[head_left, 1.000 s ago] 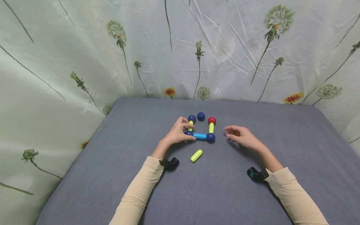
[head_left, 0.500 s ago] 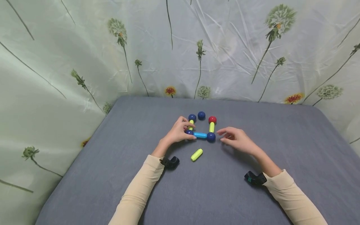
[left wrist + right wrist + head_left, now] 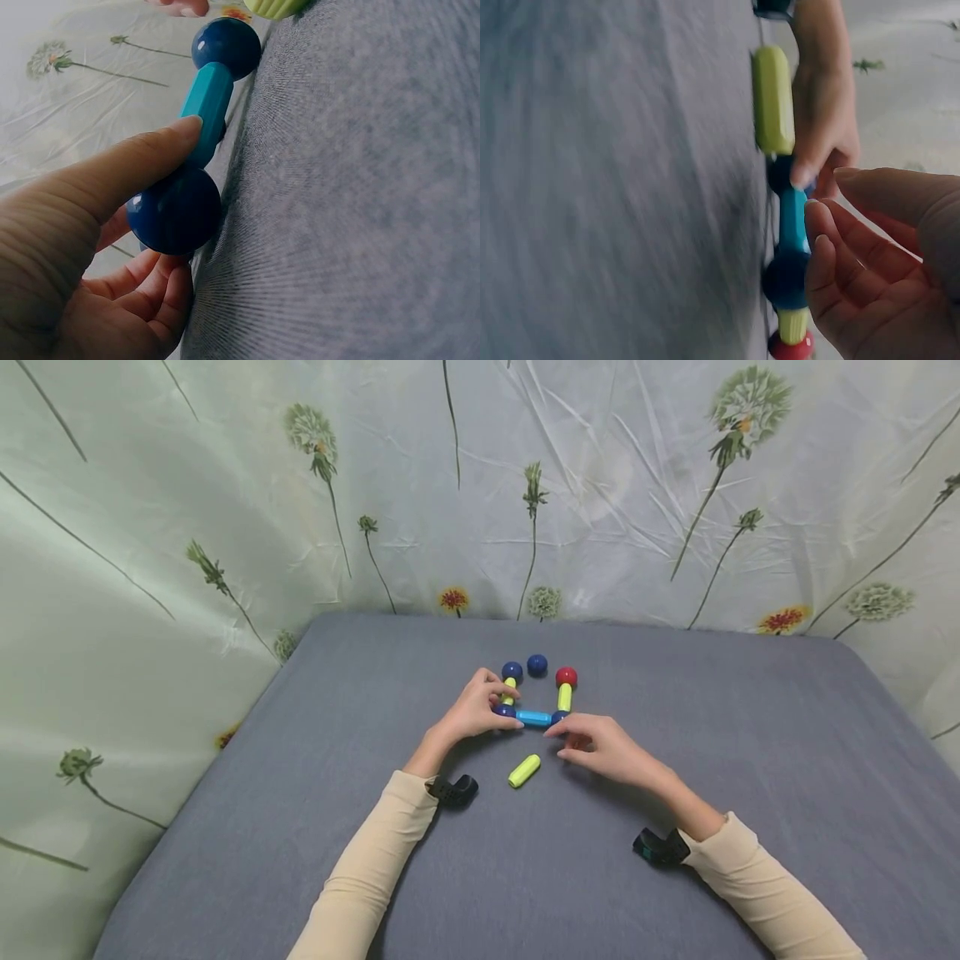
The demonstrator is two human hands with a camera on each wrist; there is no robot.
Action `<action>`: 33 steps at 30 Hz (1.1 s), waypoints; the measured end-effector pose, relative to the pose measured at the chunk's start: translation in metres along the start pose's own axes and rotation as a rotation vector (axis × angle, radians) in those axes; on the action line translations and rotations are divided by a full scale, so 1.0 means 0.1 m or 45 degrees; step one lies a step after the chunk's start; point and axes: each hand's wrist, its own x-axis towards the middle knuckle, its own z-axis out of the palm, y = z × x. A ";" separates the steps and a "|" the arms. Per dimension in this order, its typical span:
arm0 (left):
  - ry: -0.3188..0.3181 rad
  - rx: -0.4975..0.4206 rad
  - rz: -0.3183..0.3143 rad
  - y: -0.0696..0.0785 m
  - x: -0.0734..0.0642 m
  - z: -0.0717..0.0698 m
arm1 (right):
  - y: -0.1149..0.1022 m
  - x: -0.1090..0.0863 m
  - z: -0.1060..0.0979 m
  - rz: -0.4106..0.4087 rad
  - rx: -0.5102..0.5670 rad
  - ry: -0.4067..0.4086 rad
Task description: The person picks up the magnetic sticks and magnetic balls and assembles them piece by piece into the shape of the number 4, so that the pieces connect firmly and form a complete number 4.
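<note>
A three-sided frame of toy building rods and balls lies on the grey cloth in the head view. Its near side is a light-blue rod (image 3: 533,718) between two dark blue balls; yellow-green rods run back to a blue ball (image 3: 512,671) and a red ball (image 3: 566,677). My left hand (image 3: 476,706) holds the near-left corner, fingers curled around its blue ball (image 3: 176,210), thumb on the light-blue rod. My right hand (image 3: 603,747) holds nothing, its fingers loosely bent, overlapping the near-right ball in the head view. A loose yellow-green rod (image 3: 524,771) lies in front of the frame.
A separate blue ball (image 3: 537,664) lies at the frame's far side, between the blue and red end balls. The grey-covered surface (image 3: 375,693) ends at a flower-printed curtain (image 3: 600,485) behind and to the left. Each wrist wears a black band.
My right hand has moved left and nearer, from right of the frame to beside its near-right corner and the loose rod. My left hand has stayed at its corner.
</note>
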 end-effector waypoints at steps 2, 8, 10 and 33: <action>-0.001 0.001 0.003 0.00 0.00 0.00 | -0.04 0.02 0.05 -0.030 -0.011 -0.031; 0.016 0.008 0.023 0.01 -0.01 -0.01 | -0.14 0.09 0.16 -0.094 -0.021 -0.122; 0.016 0.011 0.031 0.00 -0.01 0.00 | -0.16 0.11 0.19 -0.106 -0.016 -0.149; 0.016 0.007 0.027 -0.01 0.00 0.02 | -0.19 0.14 0.26 -0.185 -0.154 -0.285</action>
